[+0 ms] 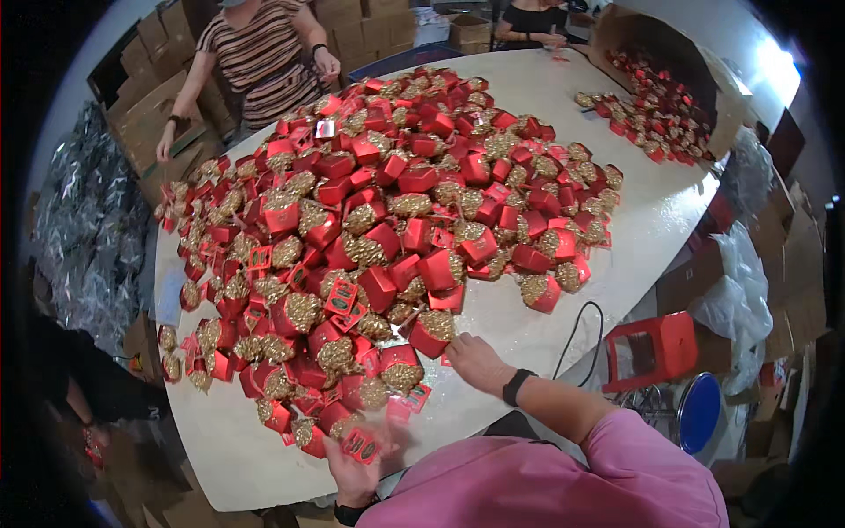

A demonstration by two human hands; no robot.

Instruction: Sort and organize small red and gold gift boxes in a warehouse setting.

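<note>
A wide pile of red-and-gold ornaments (378, 220) covers much of a pale table (216, 449). At its near edge, the wearer's left hand (354, 475) has its grip closed on a small red card (360, 445), slightly blurred. The right hand (480, 363) rests just beside the pile, fingers curled near one ornament (431, 333); whether its grip holds anything cannot be told. Across the table stands a person in a striped top (264, 62); at far right, a tipped cardboard box (729, 92) contains more ornaments.

Dozens of red-gold ornaments (438, 269), one table (651, 231), one blue seat (700, 412)
</note>
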